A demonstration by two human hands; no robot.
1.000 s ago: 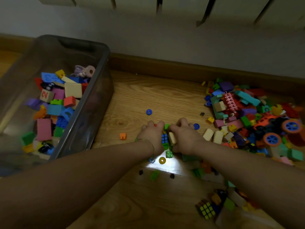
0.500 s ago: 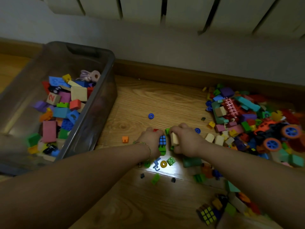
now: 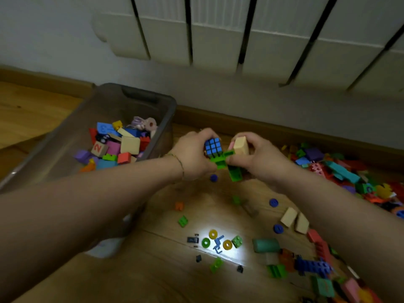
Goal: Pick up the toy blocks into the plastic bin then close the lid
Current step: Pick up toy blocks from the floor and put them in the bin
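Both hands up off the floor (image 3: 161, 272) since a second ago, handful lifted and now just beside the plastic bin (image 3: 140, 95) at its right wall; left hand (image 3: 192, 156) curled round a small puzzle cube (image 3: 213, 146), right hand (image 3: 260, 158) curled round a tan wooden block (image 3: 240, 146), green bricks (image 3: 234, 173) pinched between the two, some hanging loose underneath; bin sits left, open, part full; most blocks not yet in: big pile (image 3: 341, 173) at right, small bits (image 3: 227, 244) in the lit patch; pieces look light, rigid, smooth, so likely to slip from a loose bunch; I'd cup from below, palms under, rather than squeeze the sides; lid not identifiable.
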